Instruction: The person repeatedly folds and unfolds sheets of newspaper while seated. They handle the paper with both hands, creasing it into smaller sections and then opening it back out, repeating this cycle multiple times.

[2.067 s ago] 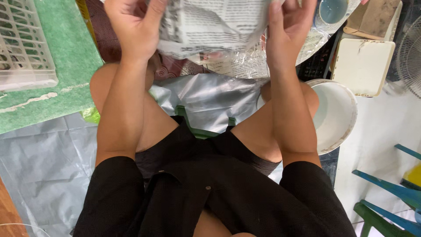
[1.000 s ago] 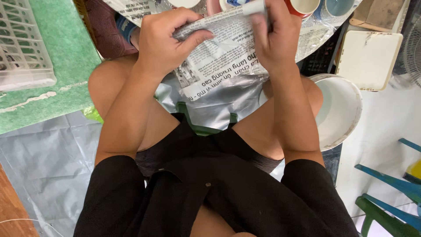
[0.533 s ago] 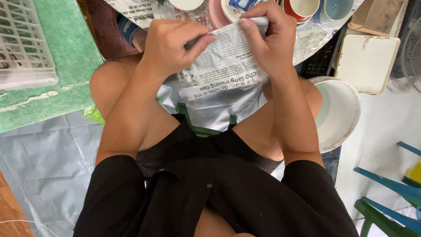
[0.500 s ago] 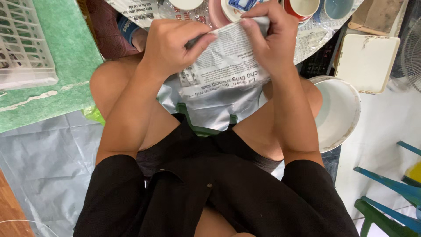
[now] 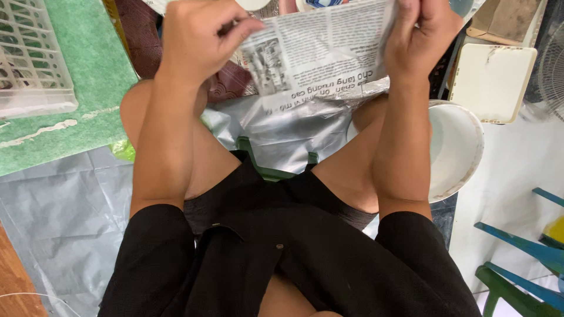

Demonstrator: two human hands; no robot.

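Above the knees, left hand (image 5: 202,38) and right hand (image 5: 420,35) pinch a newspaper sheet (image 5: 320,50) taut

Newspaper sheet (image 5: 317,47) between left hand (image 5: 200,41) and right hand (image 5: 420,38); bowl (image 5: 455,149) right of knees.

**Both hands on newspaper**

Left hand (image 5: 200,38) pinches the newspaper (image 5: 317,47) at its left edge, fingers (image 5: 238,29) curled over it. Right hand (image 5: 420,35) grips the right edge. Sheet held up over the knees, print upside down to the camera. Silver sheet (image 5: 276,126) lies beneath it, between the legs. White bowl (image 5: 455,147) just beside the right forearm. White basket (image 5: 29,58) on green mat (image 5: 100,76), far left. Green stool (image 5: 267,171) under the person.
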